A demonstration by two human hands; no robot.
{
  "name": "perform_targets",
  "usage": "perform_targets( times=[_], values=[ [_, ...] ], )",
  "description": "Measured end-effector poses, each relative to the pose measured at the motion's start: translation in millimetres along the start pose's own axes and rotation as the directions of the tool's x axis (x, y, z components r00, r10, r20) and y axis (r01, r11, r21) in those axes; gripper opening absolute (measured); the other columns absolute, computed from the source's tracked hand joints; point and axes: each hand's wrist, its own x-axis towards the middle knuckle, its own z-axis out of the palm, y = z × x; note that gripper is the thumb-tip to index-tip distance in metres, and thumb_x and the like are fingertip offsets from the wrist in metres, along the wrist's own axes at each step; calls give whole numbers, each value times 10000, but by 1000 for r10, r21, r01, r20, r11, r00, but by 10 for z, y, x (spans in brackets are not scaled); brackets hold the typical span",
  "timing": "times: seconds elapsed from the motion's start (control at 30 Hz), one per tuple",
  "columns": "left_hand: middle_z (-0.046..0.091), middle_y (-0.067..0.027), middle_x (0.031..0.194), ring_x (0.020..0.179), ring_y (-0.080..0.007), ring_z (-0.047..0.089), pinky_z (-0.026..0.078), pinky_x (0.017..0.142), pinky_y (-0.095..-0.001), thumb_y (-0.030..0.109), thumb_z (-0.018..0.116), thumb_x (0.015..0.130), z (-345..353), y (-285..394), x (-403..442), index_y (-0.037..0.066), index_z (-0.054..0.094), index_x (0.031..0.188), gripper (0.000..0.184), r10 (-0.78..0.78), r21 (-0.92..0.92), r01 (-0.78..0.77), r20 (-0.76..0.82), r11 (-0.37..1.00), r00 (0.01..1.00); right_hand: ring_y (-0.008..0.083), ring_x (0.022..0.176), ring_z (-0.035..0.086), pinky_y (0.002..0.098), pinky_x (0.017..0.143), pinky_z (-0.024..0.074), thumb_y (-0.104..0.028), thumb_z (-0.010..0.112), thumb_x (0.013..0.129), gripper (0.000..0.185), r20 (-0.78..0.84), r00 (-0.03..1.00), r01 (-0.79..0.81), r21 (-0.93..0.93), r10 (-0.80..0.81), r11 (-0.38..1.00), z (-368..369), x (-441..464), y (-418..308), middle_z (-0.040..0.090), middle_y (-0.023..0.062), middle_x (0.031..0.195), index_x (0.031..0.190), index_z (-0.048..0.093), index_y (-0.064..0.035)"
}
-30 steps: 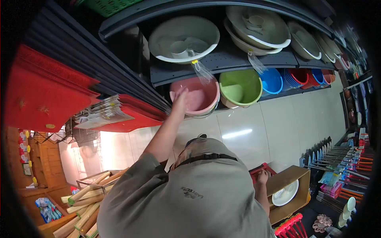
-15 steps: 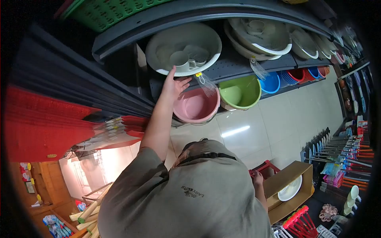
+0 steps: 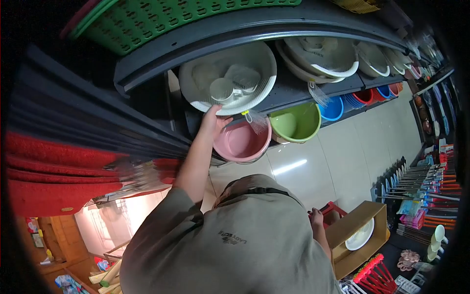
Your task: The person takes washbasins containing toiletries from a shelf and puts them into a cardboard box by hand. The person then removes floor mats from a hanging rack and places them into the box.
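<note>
A large white basin (image 3: 264,90) sits on the dark shelf, its near rim at the shelf's front edge. My left hand (image 3: 214,122) is closed on that rim, thumb over the edge and fingers beneath. Inside the basin are a white mug (image 3: 222,90) and some clear-wrapped pieces. A yellow-tagged net bag (image 3: 255,123) hangs by the rim, beside my fingers. Low on the right, my right hand (image 3: 317,216) is curled on the edge of a red plastic frame, apparently a stool (image 3: 334,211). Beside it stands a cardboard box (image 3: 355,223) with a white bowl (image 3: 360,236) inside.
Below the shelf stand a pink bucket (image 3: 242,142), a green bucket (image 3: 296,122) and blue and red ones. More white basins (image 3: 323,61) sit along the shelf. A green basket (image 3: 161,24) is above. Red cloths (image 3: 58,166) hang at left; brushes (image 3: 416,181) line the right.
The white basin has come slightly nearer with my left hand on its rim, and more of its inside shows. The view has tilted up a little. My right hand stays put.
</note>
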Motion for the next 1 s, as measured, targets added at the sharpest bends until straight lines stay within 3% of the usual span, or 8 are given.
perform_targets(
  times=[0.23,0.47,0.5,0.53,0.63,0.87,0.93,1.0],
  values=[
    [450,-196,1268,1189,-316,438,359,1002,-465,98,462,834,-33,-146,-363,-63,331,1287,498,30,-62,-26,59,998,998,215,755,596,323,561,415,-283,499,882,303,44,998,-45,-31,46,999,53,252,-136,594,60,940,1134,487,-115],
    [506,-156,1194,1086,-276,519,441,922,-432,39,503,809,52,-556,-608,-1,389,1259,465,22,-38,-17,131,999,991,189,719,598,316,567,419,-313,509,883,269,7,999,-34,-105,35,994,220,292,-403,615,33,880,1095,514,-148],
    [513,-141,1185,1081,-268,523,488,844,-431,34,502,805,332,-392,-821,20,375,1273,485,-121,-32,127,137,991,983,189,719,598,316,567,419,-313,509,883,269,-2,999,-41,-101,41,994,249,295,-482,615,33,880,1095,514,-148],
    [513,-141,1185,1081,-268,523,488,844,-431,34,502,805,351,-439,-835,20,375,1273,485,-133,-28,139,141,990,981,183,742,597,318,597,419,-320,511,881,273,24,1000,-2,-89,4,996,265,296,-564,617,25,892,1096,516,-152],
    [453,-169,1265,1145,-312,473,394,969,-435,-2,497,780,419,-598,-863,-30,317,1313,563,-183,104,170,126,980,975,172,787,593,308,666,418,-341,530,871,300,64,992,107,-39,-104,994,428,-3,-1042,612,7,932,1107,524,-156],
    [409,-144,1324,1208,-277,421,330,1026,-394,-23,505,763,625,-896,-909,-26,276,1345,626,-242,172,203,253,964,937,151,871,566,293,747,417,-382,479,905,459,328,852,290,355,-409,889,618,-748,-1996,601,31,1076,1256,458,-87],
    [407,-141,1328,1211,-272,419,330,1026,-390,-20,505,766,755,-903,-929,-30,274,1345,624,-276,207,223,278,952,920,180,985,538,345,814,423,-492,496,869,597,419,725,286,539,-547,792,645,-969,-2119,555,43,1175,1293,419,-78],
    [405,-139,1331,1214,-267,416,331,1026,-387,-17,505,768,858,-947,-935,-33,273,1346,622,-306,242,238,300,941,904,202,1060,506,384,869,406,-536,507,842,666,441,700,274,561,-562,781,593,-1178,-2161,521,51,1225,1312,395,-77]
  ],
)
